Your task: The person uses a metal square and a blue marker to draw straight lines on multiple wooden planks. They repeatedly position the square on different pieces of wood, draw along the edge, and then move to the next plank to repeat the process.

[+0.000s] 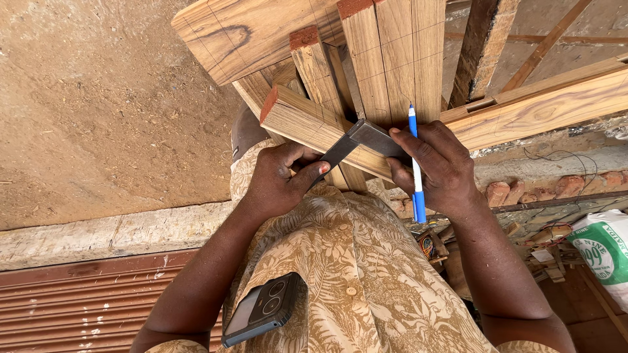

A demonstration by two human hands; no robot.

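A metal try square [366,138] lies across a pale wooden plank [307,124] with a red-painted end. My left hand [280,180] grips the dark arm of the square at the plank's near edge. My right hand [437,167] presses on the other arm and holds a blue and white pen [415,163] upright between its fingers, tip pointing away from me. More planks with red ends [386,59] lie under and beyond the marked plank, with thin pencil lines on them.
A broad board [248,33] sits at the top left. A long beam [543,104] runs to the right. My patterned shirt [353,261] has a phone [261,310] in its pocket. Sandy ground [98,111], bricks [556,186], a white and green sack [605,252].
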